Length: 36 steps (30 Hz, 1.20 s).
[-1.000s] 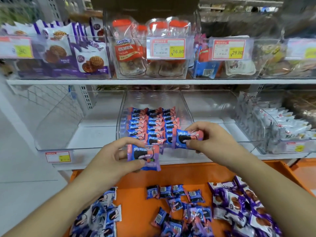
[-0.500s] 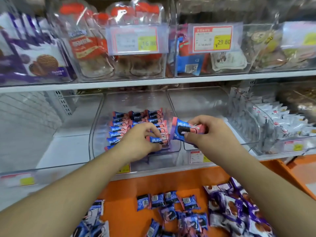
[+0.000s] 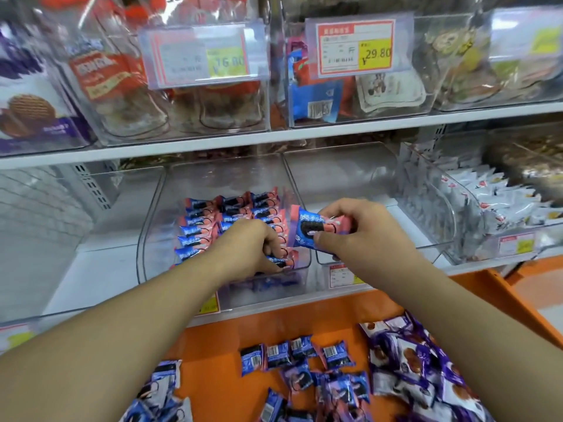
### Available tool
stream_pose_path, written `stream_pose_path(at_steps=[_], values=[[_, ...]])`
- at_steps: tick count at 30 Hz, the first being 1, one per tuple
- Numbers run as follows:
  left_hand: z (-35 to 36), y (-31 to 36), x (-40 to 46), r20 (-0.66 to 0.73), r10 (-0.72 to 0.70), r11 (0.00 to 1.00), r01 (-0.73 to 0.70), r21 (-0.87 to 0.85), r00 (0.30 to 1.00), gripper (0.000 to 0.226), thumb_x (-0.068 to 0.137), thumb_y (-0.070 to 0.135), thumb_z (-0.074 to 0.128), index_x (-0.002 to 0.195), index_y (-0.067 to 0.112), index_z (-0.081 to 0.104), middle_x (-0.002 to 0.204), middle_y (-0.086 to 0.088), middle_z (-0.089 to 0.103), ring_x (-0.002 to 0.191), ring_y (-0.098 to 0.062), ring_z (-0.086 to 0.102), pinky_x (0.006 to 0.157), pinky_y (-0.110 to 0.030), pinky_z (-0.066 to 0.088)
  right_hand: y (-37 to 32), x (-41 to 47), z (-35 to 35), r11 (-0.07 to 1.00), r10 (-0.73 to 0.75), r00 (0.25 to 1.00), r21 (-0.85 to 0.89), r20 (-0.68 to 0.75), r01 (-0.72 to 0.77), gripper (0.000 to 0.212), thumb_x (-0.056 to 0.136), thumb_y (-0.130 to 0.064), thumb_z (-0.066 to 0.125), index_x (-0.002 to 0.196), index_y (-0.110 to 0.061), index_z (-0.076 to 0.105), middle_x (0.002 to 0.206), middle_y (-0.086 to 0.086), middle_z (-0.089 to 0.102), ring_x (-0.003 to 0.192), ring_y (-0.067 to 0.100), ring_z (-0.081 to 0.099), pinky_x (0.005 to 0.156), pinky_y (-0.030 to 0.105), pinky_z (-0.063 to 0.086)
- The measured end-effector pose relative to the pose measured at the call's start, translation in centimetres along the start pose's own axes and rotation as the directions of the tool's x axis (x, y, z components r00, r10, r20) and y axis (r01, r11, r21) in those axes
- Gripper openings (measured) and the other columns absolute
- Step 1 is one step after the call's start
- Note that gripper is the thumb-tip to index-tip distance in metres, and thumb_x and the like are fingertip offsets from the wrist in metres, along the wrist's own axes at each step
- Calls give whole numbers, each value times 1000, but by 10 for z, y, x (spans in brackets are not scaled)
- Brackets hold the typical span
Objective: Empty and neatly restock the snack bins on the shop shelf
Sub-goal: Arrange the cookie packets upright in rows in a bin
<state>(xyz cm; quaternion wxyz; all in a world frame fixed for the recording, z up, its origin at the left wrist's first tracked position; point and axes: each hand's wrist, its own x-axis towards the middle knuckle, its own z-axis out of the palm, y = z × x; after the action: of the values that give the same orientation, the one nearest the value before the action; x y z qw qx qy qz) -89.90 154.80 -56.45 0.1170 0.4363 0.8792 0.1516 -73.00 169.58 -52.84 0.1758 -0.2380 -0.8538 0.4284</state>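
A clear plastic bin (image 3: 152, 226) on the lower shelf holds neat rows of pink-and-blue cookie packets (image 3: 195, 231). My left hand (image 3: 246, 248) reaches into the bin's front and pinches one packet (image 3: 281, 261) at the end of a row. My right hand (image 3: 362, 229) hovers over the bin's right wall and grips another pink-and-blue packet (image 3: 307, 228). Loose packets of the same kind (image 3: 292, 354) lie scattered on the orange surface (image 3: 219, 360) below.
An empty clear bin (image 3: 350, 184) stands to the right, then a bin of white packets (image 3: 499, 202). Purple snack bags (image 3: 426, 367) lie at lower right on the orange surface. The upper shelf carries bins with price tags (image 3: 355, 47).
My left hand went forward from in front of the shelf into the bin with its packet. The right hand has stayed near the bin's right side, still holding its packet.
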Motion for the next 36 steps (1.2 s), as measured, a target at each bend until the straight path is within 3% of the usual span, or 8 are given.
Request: stream_pose_path(at_steps=[7,12,14,17,20,24,28,36], values=[[-8,-9,-15,-41,-67,943,50,-329,997,9,85,24,86,90,27,80,81,9,75,72,-1,68,63,-13,46,-3,-4,1,999,14,999,32,52,-16,19,88,-17,79,94,-33,70,90,-5,72,80,15,72,60,32,59],[-35,5,-41,-89,-67,634,-26,-773,994,20,102,23,65,117,29,75,108,3,78,100,-14,75,79,-29,60,-8,-5,8,998,-42,995,51,90,38,26,88,-15,80,96,-39,73,91,-6,72,80,19,72,67,40,60],[-42,10,-49,-97,20,685,-84,-724,995,25,95,28,73,120,35,74,111,6,77,101,-13,74,82,-27,59,-12,-6,12,995,-64,995,75,81,58,27,88,-19,83,102,-39,73,96,-5,72,81,20,72,68,41,61],[-45,12,-53,-103,29,762,-89,-642,994,26,86,20,83,109,32,78,98,4,80,89,-25,78,90,-45,62,-15,-7,14,992,-115,991,57,62,112,35,86,-25,86,112,-41,70,100,-11,70,88,7,67,72,29,55],[-43,0,-48,-178,-75,799,-48,-600,981,20,82,23,88,99,30,81,83,-1,79,79,-28,77,86,-51,62,-13,-6,13,973,-190,981,-126,45,195,43,93,-29,78,132,-39,63,128,-22,65,118,0,57,100,26,49],[-28,-17,-40,-159,-118,881,30,-473,980,19,78,25,91,93,28,80,76,0,75,64,-13,68,74,-37,57,-11,-6,10,928,-176,980,-315,94,197,49,103,-24,64,150,-33,53,154,-17,51,144,8,40,116,24,29],[-6,-11,-33,-35,-88,925,68,-374,996,21,81,31,89,100,28,81,61,13,66,48,0,52,59,-24,44,-8,-7,11,943,-128,987,-295,99,152,48,104,-21,62,148,-37,53,152,-16,53,143,9,41,114,26,35],[-5,-18,-26,96,-19,938,51,-342,995,8,94,30,76,96,30,84,86,9,79,84,-12,74,82,-35,61,2,-1,11,942,-147,986,-293,74,162,47,102,-21,63,145,-39,56,144,-16,58,134,7,47,104,21,35]])
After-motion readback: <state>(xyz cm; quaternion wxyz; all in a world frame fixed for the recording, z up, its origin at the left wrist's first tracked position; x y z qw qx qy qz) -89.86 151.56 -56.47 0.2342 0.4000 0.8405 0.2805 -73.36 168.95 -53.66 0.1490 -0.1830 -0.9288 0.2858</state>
